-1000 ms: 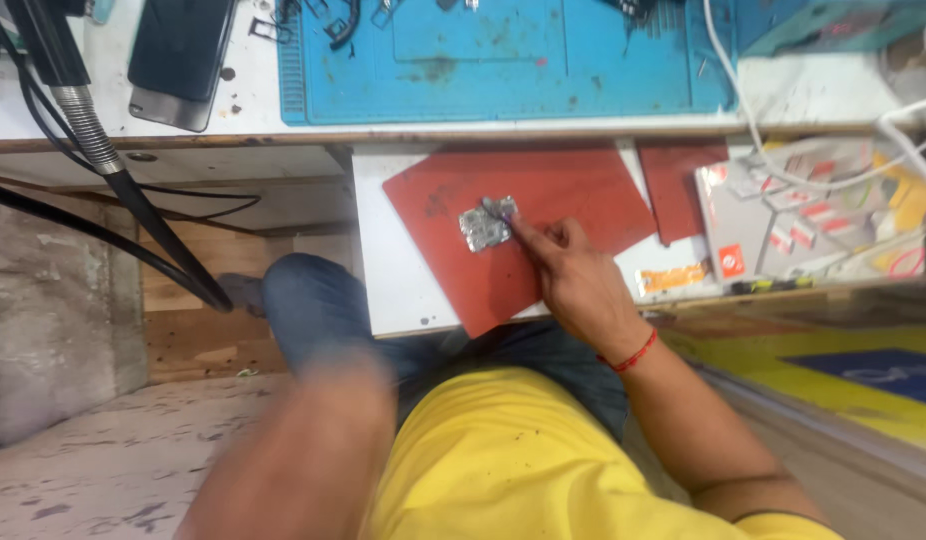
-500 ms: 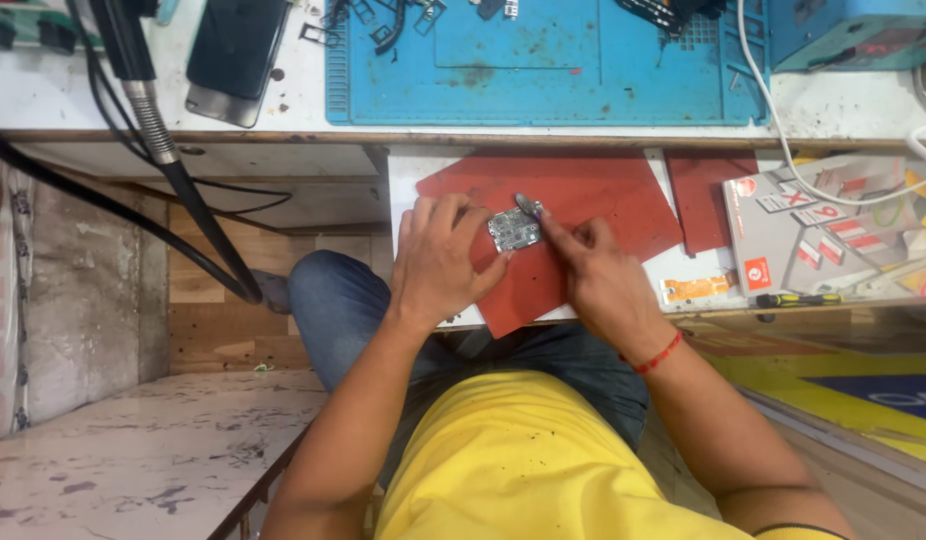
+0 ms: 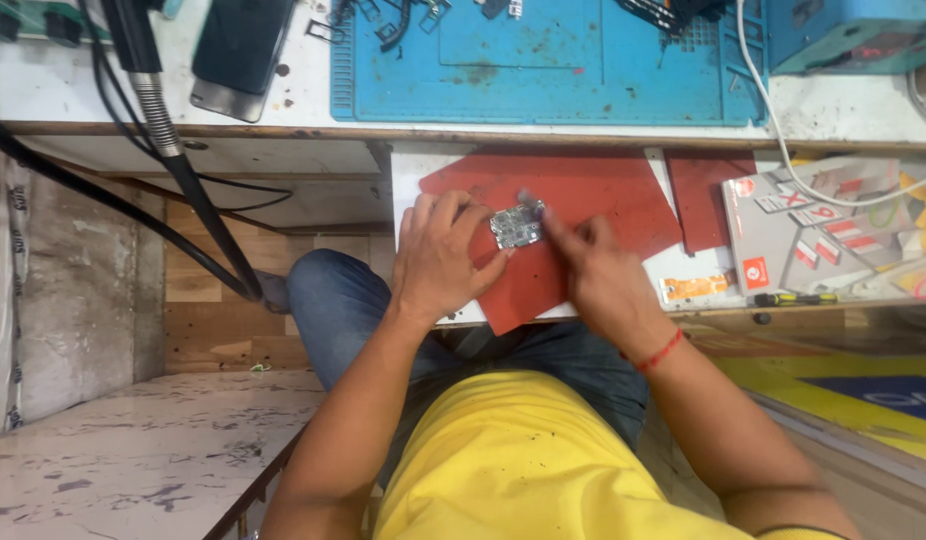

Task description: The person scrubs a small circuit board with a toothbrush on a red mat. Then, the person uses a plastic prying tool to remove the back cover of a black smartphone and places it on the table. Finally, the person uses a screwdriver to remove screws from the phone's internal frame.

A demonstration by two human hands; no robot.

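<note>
**Red mat, small circuit board under both hands**

Red rubber mat (image 3: 583, 215) lies on a white pull-out shelf (image 3: 408, 175) below the front edge of the tabletop (image 3: 283, 110). A small silvery circuit board (image 3: 515, 225) rests on the mat, near the mat's middle, toward its left side.

Left hand (image 3: 438, 255): palm down on the mat, fingers spread, fingertips touching the left edge of the board and steadying it. The grip is a light pinch at the board's edge, not a closed fist.

Right hand (image 3: 598, 275): loosely curled, forefinger extended to the board's upper right corner. Something thin and blurred shows at the fingertip; what it is cannot be told. Whether this grip holds a tool cannot be told. A red thread band (image 3: 658, 352) circles the right wrist.

Surroundings: a second, smaller red mat (image 3: 708, 200) lies just right of the first. A printed carton (image 3: 813, 230) sits at the shelf's right end, with a yellow-handled screwdriver (image 3: 793, 298) at the front edge. On the tabletop above lie a blue work mat (image 3: 543, 70) and, toward the left, a dark phone (image 3: 238, 50). A black hose (image 3: 198, 200) hangs down over the tabletop's front edge at left.
</note>
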